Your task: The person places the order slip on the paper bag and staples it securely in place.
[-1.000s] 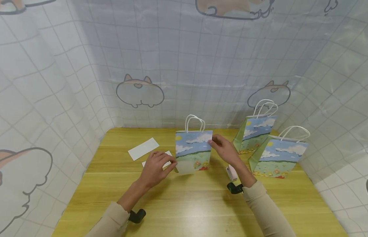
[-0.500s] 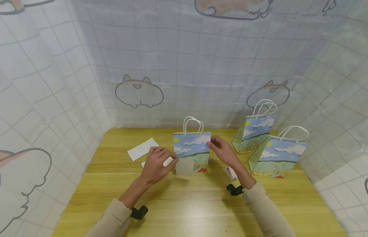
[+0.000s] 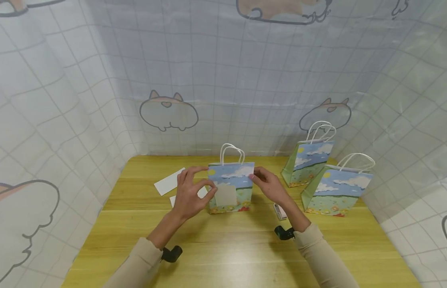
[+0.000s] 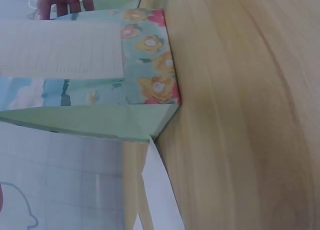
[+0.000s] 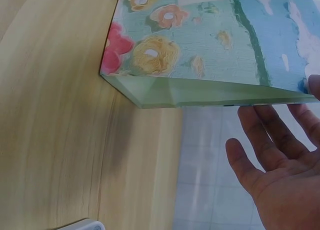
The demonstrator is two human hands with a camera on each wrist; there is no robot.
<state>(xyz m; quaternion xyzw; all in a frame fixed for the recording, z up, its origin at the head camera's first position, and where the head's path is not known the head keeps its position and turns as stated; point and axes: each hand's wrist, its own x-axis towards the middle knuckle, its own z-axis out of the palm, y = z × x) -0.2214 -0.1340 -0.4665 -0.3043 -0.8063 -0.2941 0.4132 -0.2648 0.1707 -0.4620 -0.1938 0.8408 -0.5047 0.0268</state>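
Observation:
A paper gift bag [image 3: 241,180] with a sky-and-flower print and white rope handles stands upright on the table between both hands. Against its front lies a pale lined sheet of paper [image 3: 225,195], also seen in the left wrist view. My left hand [image 3: 189,196] pinches the sheet's left edge between thumb and finger, with another finger reaching to the bag's upper left corner. At the bag's upper right side, my right hand [image 3: 269,185] holds it, thumb in front. In the right wrist view the right hand's fingers [image 5: 265,140] are at the side and back.
Two matching gift bags, a rear one [image 3: 313,160] and a nearer one [image 3: 340,192], stand at the right. A small pinkish-white item [image 3: 280,211] lies near my right wrist. White paper strips [image 3: 169,182] lie left of the bag on the wooden table [image 3: 227,252].
The lined sheet has risen from the bag's bottom edge to the middle of its front. The bag has shifted slightly left and nearer. One left finger has stretched toward the bag's top corner.

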